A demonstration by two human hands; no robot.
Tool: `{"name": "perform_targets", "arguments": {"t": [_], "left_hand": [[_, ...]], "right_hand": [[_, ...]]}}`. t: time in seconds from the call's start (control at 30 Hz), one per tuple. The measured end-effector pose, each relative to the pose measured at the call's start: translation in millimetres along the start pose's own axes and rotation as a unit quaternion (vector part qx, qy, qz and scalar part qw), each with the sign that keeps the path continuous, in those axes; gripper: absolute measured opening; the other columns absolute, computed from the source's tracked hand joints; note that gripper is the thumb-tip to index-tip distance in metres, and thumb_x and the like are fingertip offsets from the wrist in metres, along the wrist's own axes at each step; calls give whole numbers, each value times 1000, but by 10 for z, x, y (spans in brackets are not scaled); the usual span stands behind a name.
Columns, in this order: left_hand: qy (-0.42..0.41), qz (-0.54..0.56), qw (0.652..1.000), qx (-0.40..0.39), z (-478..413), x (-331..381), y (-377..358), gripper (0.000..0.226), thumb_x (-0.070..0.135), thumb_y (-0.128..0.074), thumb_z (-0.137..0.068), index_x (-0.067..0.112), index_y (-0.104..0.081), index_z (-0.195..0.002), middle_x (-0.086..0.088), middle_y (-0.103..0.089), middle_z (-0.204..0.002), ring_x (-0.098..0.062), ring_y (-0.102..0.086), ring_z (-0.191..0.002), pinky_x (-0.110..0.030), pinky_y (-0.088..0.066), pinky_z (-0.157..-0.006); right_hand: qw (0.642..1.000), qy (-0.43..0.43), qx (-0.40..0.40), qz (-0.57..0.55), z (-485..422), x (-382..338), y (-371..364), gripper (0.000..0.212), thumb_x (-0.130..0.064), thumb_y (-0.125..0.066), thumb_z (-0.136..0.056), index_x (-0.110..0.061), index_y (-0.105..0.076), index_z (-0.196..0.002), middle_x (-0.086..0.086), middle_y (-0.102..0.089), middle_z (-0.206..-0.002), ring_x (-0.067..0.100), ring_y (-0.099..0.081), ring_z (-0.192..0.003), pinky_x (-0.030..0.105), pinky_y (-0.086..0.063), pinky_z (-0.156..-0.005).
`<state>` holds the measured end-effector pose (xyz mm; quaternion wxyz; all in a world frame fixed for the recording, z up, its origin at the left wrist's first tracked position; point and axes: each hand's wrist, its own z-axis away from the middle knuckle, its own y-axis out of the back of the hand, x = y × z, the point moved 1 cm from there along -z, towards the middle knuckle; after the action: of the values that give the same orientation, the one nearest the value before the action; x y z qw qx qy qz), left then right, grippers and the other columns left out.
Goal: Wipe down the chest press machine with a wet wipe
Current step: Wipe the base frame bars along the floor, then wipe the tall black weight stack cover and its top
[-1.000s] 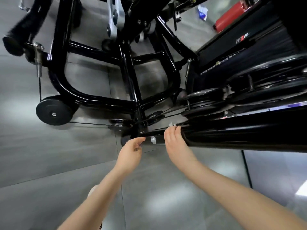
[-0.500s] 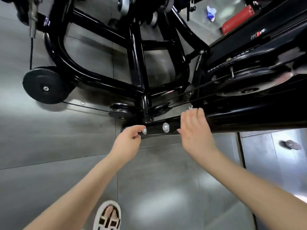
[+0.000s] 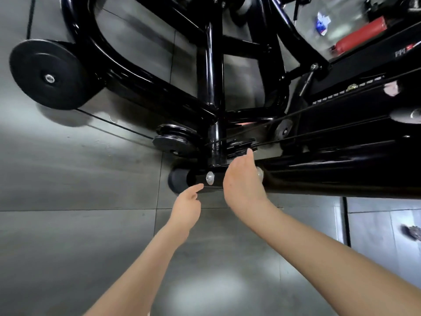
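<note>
The chest press machine (image 3: pixel 211 92) stands on the grey tiled floor (image 3: pixel 68 236), its black base bar (image 3: pixel 319 176) running out to the right. The right hand (image 3: pixel 242 181) lies over that bar, fingers curled behind it; whether its grip has a wipe I cannot tell. The left hand (image 3: pixel 185 206) hangs loosely open, empty, forefinger just beside a silver bolt (image 3: pixel 209 178).

Grey tiled floor (image 3: pixel 68 247), glossy, glare patch near the bottom. Far back at upper right, a red cylinder (image 3: pixel 361 36) lying on the tiles, a blue-and-white crumpled scrap (image 3: pixel 323 20) just beside it. Dark blurred object (image 3: pixel 411 232) at right edge.
</note>
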<state>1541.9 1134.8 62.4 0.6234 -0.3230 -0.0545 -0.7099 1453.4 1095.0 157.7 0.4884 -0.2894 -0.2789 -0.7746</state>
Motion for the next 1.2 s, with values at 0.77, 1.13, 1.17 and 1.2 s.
{"name": "perform_targets", "arguments": {"t": [0.77,1.13,1.17,1.2], "left_hand": [[-111,-45,992,34,1303,836,209,41,0,-41,-91,36,-61,-98,9,-60,-111,-12,-52,-111,-36,-43,-101],[-134,-94,986,34,2508,1641,287,41,-3,-42,-89,31,-62,-100,8,-62,-107,-12,-55,-107,-27,-45,-87],[-137,-96,986,31,2641,1726,285,40,-3,-44,-89,32,-62,-97,6,-63,-107,-12,-56,-104,-27,-45,-82],[-139,-97,985,26,2786,1813,283,38,-1,-46,-89,33,-62,-94,4,-64,-108,-11,-57,-99,-27,-45,-79]], "right_hand": [[959,38,220,174,1337,1025,-281,56,-16,-19,-94,4,-20,-146,30,-27,-146,47,-26,-134,71,16,-100],[920,-90,330,-191,2463,2054,143,35,2,-36,-81,2,-67,-98,16,-67,-88,34,-65,-88,46,-27,-109],[883,-111,328,-318,2573,2043,237,35,1,-37,-82,-4,-68,-98,9,-68,-84,30,-66,-83,43,-34,-106],[821,-140,311,-459,2701,2034,340,34,-1,-39,-86,-10,-69,-99,2,-70,-84,26,-66,-83,39,-40,-101]]}}
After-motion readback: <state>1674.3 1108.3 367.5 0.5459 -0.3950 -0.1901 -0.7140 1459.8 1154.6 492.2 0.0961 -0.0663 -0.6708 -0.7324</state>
